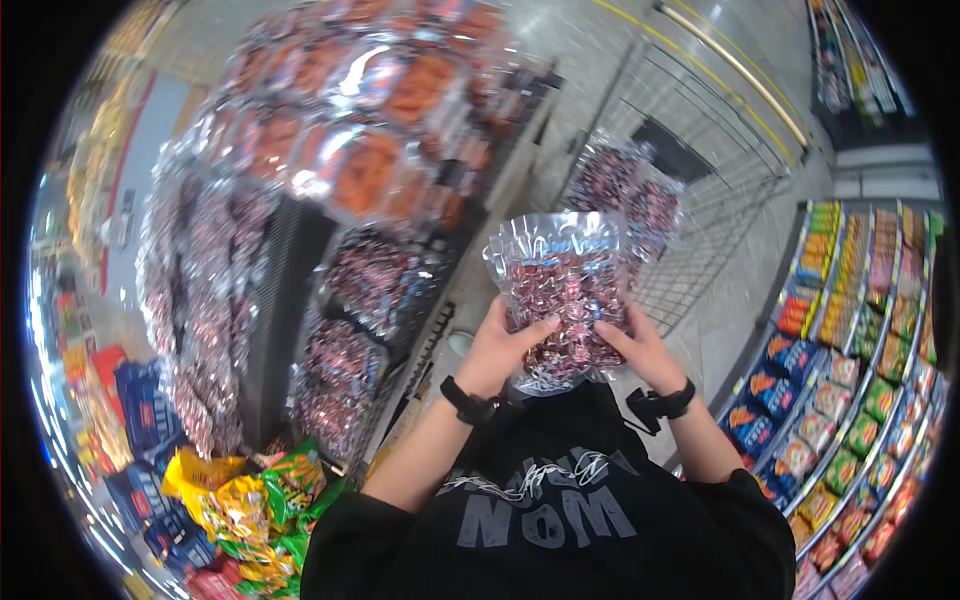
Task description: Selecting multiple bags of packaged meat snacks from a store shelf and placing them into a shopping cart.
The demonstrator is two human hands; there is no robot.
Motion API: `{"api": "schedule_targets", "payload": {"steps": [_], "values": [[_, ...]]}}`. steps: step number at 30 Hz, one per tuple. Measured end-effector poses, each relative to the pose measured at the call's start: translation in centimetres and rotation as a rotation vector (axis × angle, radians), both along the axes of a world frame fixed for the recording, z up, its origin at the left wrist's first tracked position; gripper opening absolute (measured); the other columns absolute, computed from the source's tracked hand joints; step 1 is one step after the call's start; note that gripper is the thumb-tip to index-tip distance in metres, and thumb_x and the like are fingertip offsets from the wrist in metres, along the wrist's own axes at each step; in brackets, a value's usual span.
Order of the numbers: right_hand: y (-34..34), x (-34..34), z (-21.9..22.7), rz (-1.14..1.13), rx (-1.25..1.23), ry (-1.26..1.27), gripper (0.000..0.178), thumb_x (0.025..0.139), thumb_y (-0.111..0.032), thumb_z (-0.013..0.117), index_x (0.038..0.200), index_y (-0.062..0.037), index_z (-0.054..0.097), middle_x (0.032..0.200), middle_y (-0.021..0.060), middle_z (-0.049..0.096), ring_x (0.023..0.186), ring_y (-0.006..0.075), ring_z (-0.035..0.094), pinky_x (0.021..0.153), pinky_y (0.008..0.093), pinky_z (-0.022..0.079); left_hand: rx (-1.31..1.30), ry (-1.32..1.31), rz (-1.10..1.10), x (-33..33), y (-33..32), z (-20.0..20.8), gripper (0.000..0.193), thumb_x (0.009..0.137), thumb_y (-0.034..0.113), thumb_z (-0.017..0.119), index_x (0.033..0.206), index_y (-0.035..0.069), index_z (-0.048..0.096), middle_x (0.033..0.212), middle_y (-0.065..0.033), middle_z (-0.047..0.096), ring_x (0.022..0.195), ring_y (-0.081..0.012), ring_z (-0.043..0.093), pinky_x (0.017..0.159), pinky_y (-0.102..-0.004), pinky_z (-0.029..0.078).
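A clear plastic bag of small red wrapped candies [565,300] is held upright in front of my chest. My left hand [505,345] grips its left side, thumb across the front. On the right side my right hand [640,345] holds it the same way. The fingers behind the bag are hidden. Just beyond, similar bags of wrapped candies [655,205] lie in a wire shopping cart [705,235]. To the left, more such bags [340,375] fill a dark display bin, next to a black divider [280,320].
Clear packs with orange contents [365,170] are piled high on the display at the far left. Yellow and green bags [250,505] lie at the lower left. Shelves of colourful snack packets [840,400] curve along the right. The cart's handle bar [735,65] is at the far end.
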State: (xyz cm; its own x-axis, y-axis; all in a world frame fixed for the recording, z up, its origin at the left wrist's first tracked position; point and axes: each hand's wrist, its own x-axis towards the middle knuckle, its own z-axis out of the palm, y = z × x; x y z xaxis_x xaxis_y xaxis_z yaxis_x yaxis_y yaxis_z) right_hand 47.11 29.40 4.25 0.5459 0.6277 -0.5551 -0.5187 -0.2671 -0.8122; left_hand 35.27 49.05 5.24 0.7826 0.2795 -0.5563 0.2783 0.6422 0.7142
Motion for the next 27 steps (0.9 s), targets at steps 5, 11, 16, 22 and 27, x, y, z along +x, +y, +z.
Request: {"api": "schedule_targets", "payload": {"steps": [5, 11, 16, 22, 27], "values": [[-7.1, 0.4, -8.4, -0.044, -0.282, 0.262, 0.062, 0.090, -0.036, 0.070, 0.129, 0.0076, 0.047, 0.111, 0.0098, 0.063, 0.095, 0.0134, 0.061, 0.081, 0.0272, 0.050, -0.093, 0.389, -0.232, 3.2, -5.0, -10.0, 0.057, 0.085, 0.012, 0.075, 0.131, -0.003, 0.046, 0.116, -0.0108, 0.064, 0.102, -0.0164, 0.063, 0.086, -0.0325, 0.053], [-10.1, 2.2, -13.7, -0.075, -0.451, 0.457, 0.067, 0.090, -0.040, 0.069, 0.128, 0.0101, 0.046, 0.120, 0.0146, 0.061, 0.107, 0.0193, 0.061, 0.091, 0.0343, 0.049, 0.044, 0.506, -0.338, 5.0, -9.0, -16.4, 0.086, 0.078, 0.013, 0.082, 0.141, -0.009, 0.028, 0.125, -0.0217, 0.057, 0.112, -0.0247, 0.060, 0.092, -0.0366, 0.052], [-12.6, 0.1, -18.0, -0.254, -0.248, 0.662, 0.055, 0.095, -0.037, 0.062, 0.131, 0.0029, 0.049, 0.119, 0.0112, 0.063, 0.108, 0.0197, 0.062, 0.094, 0.0362, 0.049, 0.514, 0.389, -0.629, 9.2, -10.3, -16.7, 0.093, 0.071, 0.009, 0.084, 0.143, -0.008, 0.028, 0.130, -0.0213, 0.054, 0.120, -0.0247, 0.054, 0.100, -0.0356, 0.046], [-14.5, 2.4, -24.0, -0.466, -0.282, 0.510, 0.046, 0.098, -0.033, 0.057, 0.124, 0.0046, 0.055, 0.113, 0.0113, 0.066, 0.102, 0.0197, 0.063, 0.092, 0.0353, 0.048, 0.625, 0.410, -0.647, 11.6, -13.9, -20.5, 0.093, 0.075, 0.015, 0.080, 0.148, -0.001, 0.025, 0.137, -0.0237, 0.051, 0.128, -0.0318, 0.050, 0.107, -0.0371, 0.039], [-13.9, 2.2, -22.9, -0.309, -0.549, 0.333, 0.091, 0.086, -0.044, 0.067, 0.145, 0.0114, 0.026, 0.140, 0.0289, 0.045, 0.132, 0.0343, 0.044, 0.108, 0.0428, 0.035, 0.747, 0.339, -0.744, 8.8, -14.3, -21.5, 0.073, 0.082, 0.015, 0.071, 0.144, 0.000, 0.037, 0.140, -0.0232, 0.050, 0.130, -0.0335, 0.049, 0.108, -0.0369, 0.039]]}}
